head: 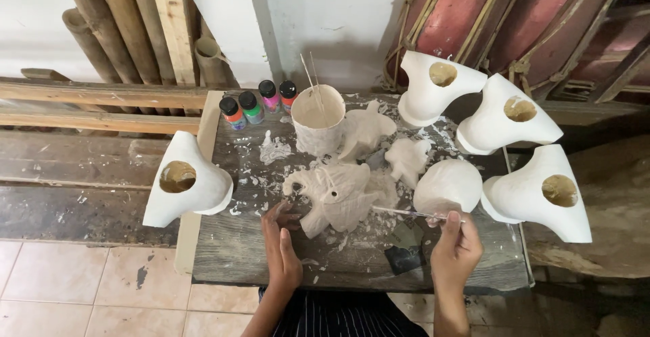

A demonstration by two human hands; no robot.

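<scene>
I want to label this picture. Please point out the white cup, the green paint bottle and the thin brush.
white cup (318, 130), head view, outer wall
green paint bottle (252, 108), head view, body
thin brush (413, 213), head view, middle of handle

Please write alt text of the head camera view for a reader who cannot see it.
A person's left hand steadies a white fish figure on a paint-spattered board while the right hand points a thin brush at it. Four white masks and four paint bottles stand around.

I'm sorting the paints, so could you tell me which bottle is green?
The green bottle, second from the left in the row of four; an orange one sits left of it, pink and red to its right.
</scene>
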